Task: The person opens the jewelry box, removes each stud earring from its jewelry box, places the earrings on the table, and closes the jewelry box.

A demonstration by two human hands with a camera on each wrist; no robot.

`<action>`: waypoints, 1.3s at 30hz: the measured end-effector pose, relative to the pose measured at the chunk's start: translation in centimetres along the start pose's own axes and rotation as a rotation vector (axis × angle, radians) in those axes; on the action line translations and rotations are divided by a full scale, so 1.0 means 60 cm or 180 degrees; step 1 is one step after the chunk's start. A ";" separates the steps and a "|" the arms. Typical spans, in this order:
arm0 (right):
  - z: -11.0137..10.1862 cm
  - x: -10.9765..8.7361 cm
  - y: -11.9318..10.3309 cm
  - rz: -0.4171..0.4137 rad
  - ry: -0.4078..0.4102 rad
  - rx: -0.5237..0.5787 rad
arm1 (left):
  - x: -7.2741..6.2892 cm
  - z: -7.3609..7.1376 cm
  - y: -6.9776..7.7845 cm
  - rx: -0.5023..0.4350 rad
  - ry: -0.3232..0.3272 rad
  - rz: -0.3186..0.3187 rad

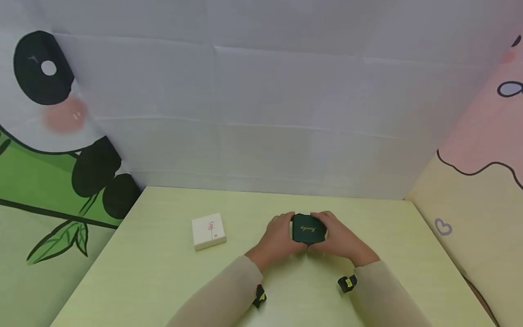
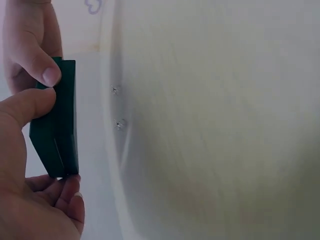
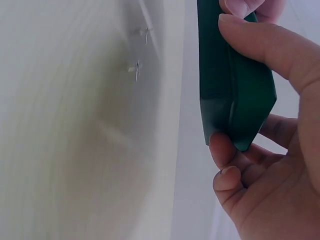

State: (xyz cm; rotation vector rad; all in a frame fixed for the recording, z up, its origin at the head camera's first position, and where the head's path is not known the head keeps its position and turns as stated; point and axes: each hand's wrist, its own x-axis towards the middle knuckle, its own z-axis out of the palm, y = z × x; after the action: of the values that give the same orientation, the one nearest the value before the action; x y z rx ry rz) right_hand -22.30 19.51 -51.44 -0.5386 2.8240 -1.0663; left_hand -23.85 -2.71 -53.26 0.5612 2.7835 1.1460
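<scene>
A dark green jewelry box (image 1: pixel 309 228) with gold lettering on top is held above the table by both hands. My left hand (image 1: pixel 281 235) grips its left side, with the thumb on the near face and fingers curled at the far edge. On the other side my right hand (image 1: pixel 338 237) holds it the same way, and the thumbs almost meet. The lid looks closed in the wrist views. Beneath the box, two small shiny pieces with thin posts, like stud earrings (image 2: pixel 119 124) (image 3: pixel 137 71), lie on the table; the head view does not show them.
A small white box (image 1: pixel 209 230) with a pink flower print sits on the pale yellow table (image 1: pixel 163 281), left of the hands. A white sheet (image 1: pixel 261 113) hangs behind the table. Printed cloth walls stand at both sides.
</scene>
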 end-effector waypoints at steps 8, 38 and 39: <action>-0.014 0.027 0.026 0.0075 -0.0092 -0.0010 | 0.044 0.015 -0.011 -0.0104 -0.0036 -0.0037; 0.010 0.064 0.070 0.0163 -0.0223 0.0076 | 0.062 0.022 -0.013 0.0225 -0.0074 -0.0200; 0.010 0.063 0.070 0.0169 -0.0219 0.0090 | 0.062 0.022 -0.013 0.0222 -0.0065 -0.0191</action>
State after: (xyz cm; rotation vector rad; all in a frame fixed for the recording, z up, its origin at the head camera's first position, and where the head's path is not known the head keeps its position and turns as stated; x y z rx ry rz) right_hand -26.98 20.73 -54.43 -0.4854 2.7436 -1.0555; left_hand -27.29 -0.96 -54.52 0.4889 2.8115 1.0295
